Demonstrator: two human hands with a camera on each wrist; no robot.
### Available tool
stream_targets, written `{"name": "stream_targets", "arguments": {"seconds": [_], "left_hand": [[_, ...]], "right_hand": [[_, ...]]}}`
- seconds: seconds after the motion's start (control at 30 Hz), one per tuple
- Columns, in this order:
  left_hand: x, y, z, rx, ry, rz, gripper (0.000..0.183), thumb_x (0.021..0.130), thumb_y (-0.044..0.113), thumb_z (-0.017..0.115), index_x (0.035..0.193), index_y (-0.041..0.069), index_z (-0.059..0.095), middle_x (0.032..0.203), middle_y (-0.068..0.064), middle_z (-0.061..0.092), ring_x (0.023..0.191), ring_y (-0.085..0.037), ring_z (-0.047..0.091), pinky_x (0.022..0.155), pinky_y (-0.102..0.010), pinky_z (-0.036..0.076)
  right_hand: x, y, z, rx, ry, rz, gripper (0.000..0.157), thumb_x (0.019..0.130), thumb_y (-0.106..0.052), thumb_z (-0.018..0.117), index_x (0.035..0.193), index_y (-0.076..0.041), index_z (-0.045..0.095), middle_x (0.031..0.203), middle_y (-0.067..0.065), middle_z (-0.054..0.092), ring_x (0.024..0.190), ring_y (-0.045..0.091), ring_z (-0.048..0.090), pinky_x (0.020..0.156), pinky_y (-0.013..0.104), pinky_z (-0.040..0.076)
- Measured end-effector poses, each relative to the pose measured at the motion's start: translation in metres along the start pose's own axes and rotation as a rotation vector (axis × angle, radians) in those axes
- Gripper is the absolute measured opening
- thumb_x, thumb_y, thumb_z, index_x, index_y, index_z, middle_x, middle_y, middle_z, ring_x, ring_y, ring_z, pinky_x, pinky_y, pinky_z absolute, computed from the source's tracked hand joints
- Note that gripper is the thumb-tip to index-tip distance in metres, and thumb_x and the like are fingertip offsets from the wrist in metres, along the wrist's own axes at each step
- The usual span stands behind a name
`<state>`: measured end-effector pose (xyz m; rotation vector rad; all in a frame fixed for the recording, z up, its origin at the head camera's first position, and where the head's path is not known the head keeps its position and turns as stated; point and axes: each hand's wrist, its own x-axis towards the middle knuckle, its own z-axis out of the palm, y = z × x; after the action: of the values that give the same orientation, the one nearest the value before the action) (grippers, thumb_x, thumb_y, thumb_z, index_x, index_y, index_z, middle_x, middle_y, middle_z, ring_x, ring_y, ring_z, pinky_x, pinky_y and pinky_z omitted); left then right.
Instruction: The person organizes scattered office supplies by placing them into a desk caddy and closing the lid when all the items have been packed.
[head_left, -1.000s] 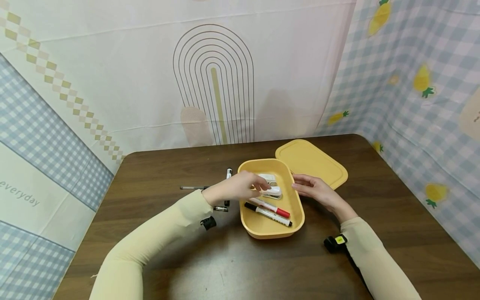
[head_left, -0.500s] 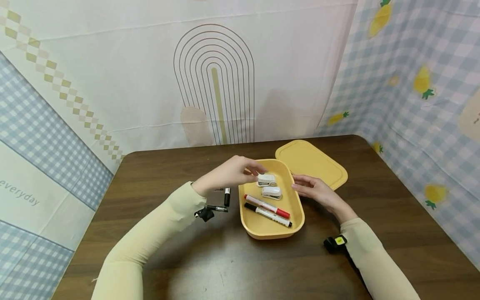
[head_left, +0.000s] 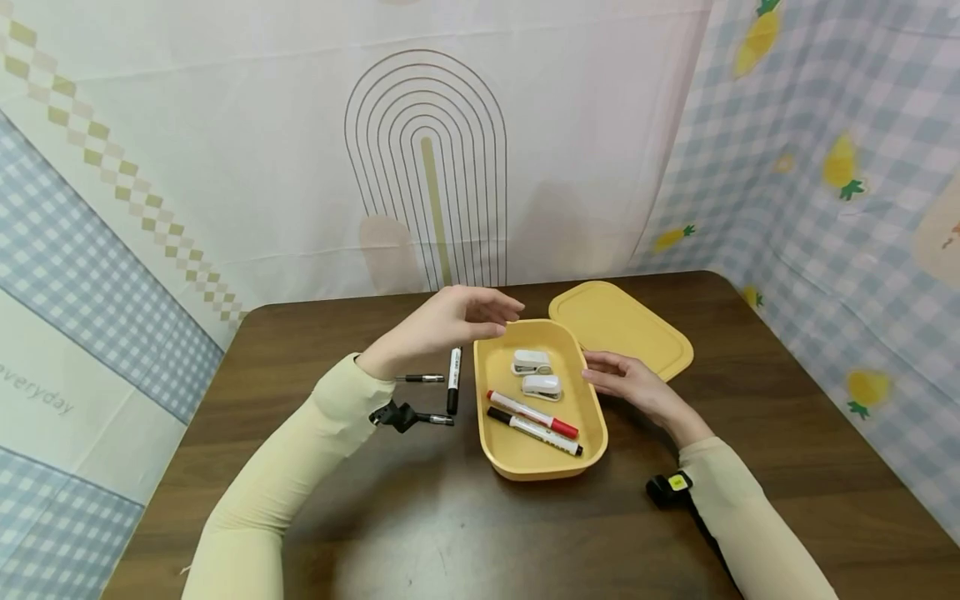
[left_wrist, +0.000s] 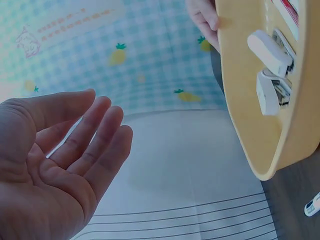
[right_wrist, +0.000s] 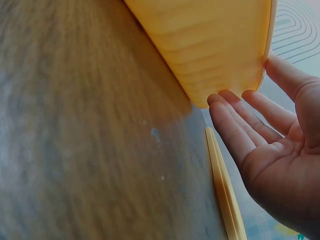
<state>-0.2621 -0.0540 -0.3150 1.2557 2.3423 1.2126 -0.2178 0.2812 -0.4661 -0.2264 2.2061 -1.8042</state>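
My left hand (head_left: 457,321) hovers above the far left corner of the yellow box (head_left: 489,450), holding nothing. Its fingers are loosely bent and apart from the thumb in the left wrist view. Against the box's right wall rest the fingertips of my right hand (head_left: 637,385); the right wrist view shows those fingers nearly straight, with the thumb at the rim. Inside the box lie one white stapler (head_left: 532,361) and, nearer me, a second white stapler (head_left: 542,386). Closer still are a red marker (head_left: 532,413) and a black marker (head_left: 535,431), side by side.
The yellow lid (head_left: 622,327) lies flat behind and right of the box. Left of the box, a black-capped marker (head_left: 453,383) lies on the brown table (head_left: 465,533), with one pen (head_left: 423,378) and another pen (head_left: 437,419) beside it. Patterned cloth (head_left: 600,125) hangs behind.
My left hand has risen out of the box, away from the staplers, moving back and left. Both staplers stay in the box. My right hand keeps its place at the box's right side.
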Motion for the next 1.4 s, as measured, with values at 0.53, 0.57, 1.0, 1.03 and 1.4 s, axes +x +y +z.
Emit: {"name": "stream_targets", "arguments": {"seconds": [0.53,0.57,1.0,1.03,1.4], "left_hand": [[-0.013,-0.010,-0.007,-0.054,0.066,-0.027,0.029,0.097,0.013,0.068,0.126,0.014,0.069,0.116,0.006,0.070,0.105,-0.012,0.066,0.091,-0.033,0.053],[-0.015,-0.011,-0.009,-0.054,0.076,-0.032,0.030,0.097,0.013,0.068,0.126,0.015,0.069,0.116,0.006,0.070,0.104,-0.012,0.066,0.091,-0.034,0.053],[-0.041,-0.014,-0.035,-0.022,0.182,-0.090,0.033,0.097,0.017,0.069,0.130,0.016,0.067,0.119,0.002,0.070,0.109,-0.014,0.065,0.093,-0.035,0.052],[-0.042,-0.014,-0.037,-0.032,0.189,-0.094,0.033,0.097,0.017,0.069,0.130,0.016,0.067,0.119,0.001,0.070,0.109,-0.014,0.064,0.093,-0.035,0.052],[-0.059,-0.010,-0.060,-0.099,0.292,-0.089,0.039,0.096,0.010,0.070,0.133,0.004,0.063,0.123,-0.009,0.069,0.110,-0.020,0.066,0.090,-0.032,0.054]], "right_hand": [[0.001,-0.001,0.001,-0.008,-0.002,0.003,0.064,0.100,-0.026,0.066,0.149,0.007,0.041,0.148,0.027,0.045,0.127,0.027,0.055,0.097,0.029,0.051],[0.001,-0.001,0.001,-0.008,-0.002,0.001,0.064,0.100,-0.026,0.066,0.149,0.007,0.041,0.148,0.027,0.045,0.127,0.027,0.055,0.096,0.029,0.051],[0.002,0.000,0.001,0.002,0.005,0.004,0.063,0.100,-0.024,0.066,0.149,0.007,0.041,0.148,0.028,0.045,0.124,0.021,0.057,0.096,0.028,0.051],[0.002,0.000,0.001,0.002,0.004,0.004,0.063,0.100,-0.024,0.066,0.149,0.007,0.041,0.148,0.028,0.045,0.125,0.021,0.056,0.096,0.028,0.051],[0.002,0.000,0.000,0.004,0.003,0.010,0.064,0.100,-0.025,0.066,0.149,0.006,0.040,0.149,0.027,0.044,0.126,0.022,0.056,0.096,0.028,0.050]]}}
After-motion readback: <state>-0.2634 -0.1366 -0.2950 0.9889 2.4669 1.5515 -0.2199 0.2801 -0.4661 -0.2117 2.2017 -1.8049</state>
